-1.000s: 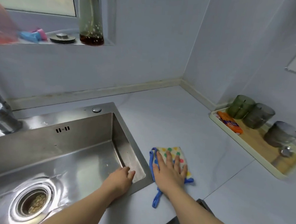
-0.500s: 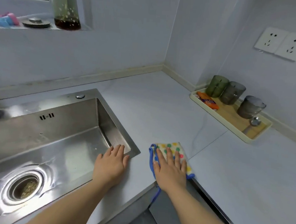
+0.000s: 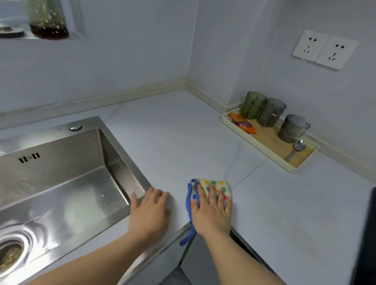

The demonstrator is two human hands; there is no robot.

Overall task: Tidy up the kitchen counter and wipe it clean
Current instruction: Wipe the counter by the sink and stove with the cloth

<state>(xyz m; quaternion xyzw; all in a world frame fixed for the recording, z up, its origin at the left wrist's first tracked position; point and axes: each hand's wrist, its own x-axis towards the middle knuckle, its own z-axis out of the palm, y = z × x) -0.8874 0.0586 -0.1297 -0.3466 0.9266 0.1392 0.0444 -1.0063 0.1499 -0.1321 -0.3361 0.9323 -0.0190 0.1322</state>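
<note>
Right grip (image 3: 212, 213) flat, fingers straight, pressing one dotted cloth (image 3: 213, 185) onto counter (image 3: 183, 131); cloth under fingers, poking out ahead. Left grip (image 3: 150, 211) flat on counter, just left. Three cups (image 3: 252, 104), one tray (image 3: 258, 146) ahead-right.

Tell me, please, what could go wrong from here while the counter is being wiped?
1. The cloth under the right hand sits near the front edge of the counter, with its blue loop hanging over. A stroke toward the person might drag it off.
2. A wide sweep rightward could bump the tray and rattle the cups on it.
</note>
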